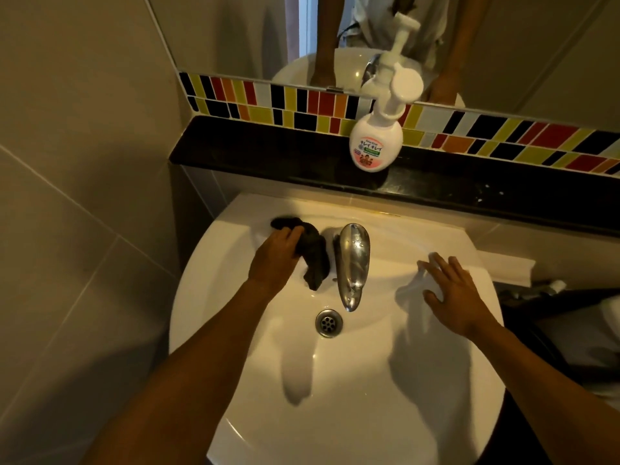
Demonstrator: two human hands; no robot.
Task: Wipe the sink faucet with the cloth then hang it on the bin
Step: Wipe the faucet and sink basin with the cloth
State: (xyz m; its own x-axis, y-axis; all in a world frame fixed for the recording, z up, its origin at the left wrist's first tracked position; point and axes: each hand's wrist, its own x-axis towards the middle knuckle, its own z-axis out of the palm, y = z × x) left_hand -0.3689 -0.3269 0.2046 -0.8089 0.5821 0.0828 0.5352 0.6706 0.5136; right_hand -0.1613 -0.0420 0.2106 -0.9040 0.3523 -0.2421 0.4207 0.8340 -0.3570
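A chrome faucet [353, 263] juts out over the white sink [352, 380], with water drops on its top. My left hand [276, 255] grips a dark cloth [313, 255] just left of the faucet's base, and the cloth hangs down beside the spout. My right hand [451, 293] lies flat with fingers spread on the sink's right rim, holding nothing. A dark bin [570, 330] shows partly at the right edge, below the sink level.
A white pump soap bottle [377, 139] stands on the black ledge [268, 152] behind the sink. Above it run coloured tiles and a mirror. The drain [328, 323] sits below the spout. A tiled wall closes the left side.
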